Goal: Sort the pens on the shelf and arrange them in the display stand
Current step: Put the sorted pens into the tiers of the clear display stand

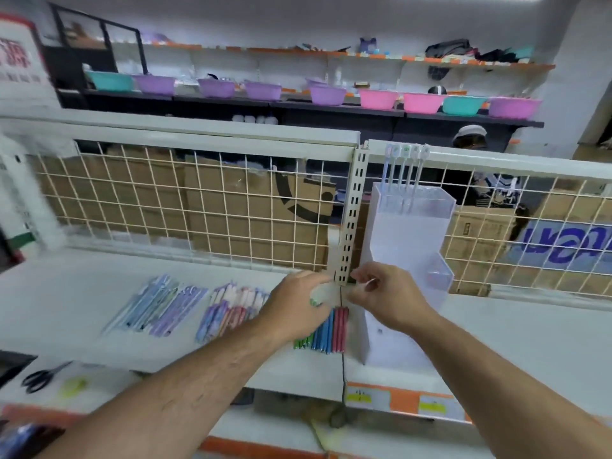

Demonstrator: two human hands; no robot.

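Nearest you, black-handled scissors (43, 379) lie on the lower ledge at left, well away from the work.

Above them, on the white shelf (66, 309), your left hand (298, 306) hovers over the row of green, blue and red pens (328, 329). Its fingers are curled round what looks like a pale green-tipped pen (316, 298), though blur hides the details. Your right hand (387, 296) is just beside it with bent fingers and thumb and forefinger drawn close. It seems to pinch the same pale item, but I cannot tell whether it truly has hold.

Two more sorted groups lie flat on the shelf to the left: the pink and purple pens (228, 309), then the blue and lilac pens (159, 306).

You appear to be mid-transfer, with the sorting largely done and the loading barely begun. The translucent white tiered display stand (407, 233) is just right of your hands, against the white wire grid (198, 210). Only a few pastel upright pens (404, 170) sit in its top tier, and the small lower pocket looks unfilled.

Your next move calls for lifting the pen clear, turning it upright and lowering it into a tier beside its own colour, without knocking the loaded ones.

Far behind, pastel plastic basins (377, 99) line a dark shelf.
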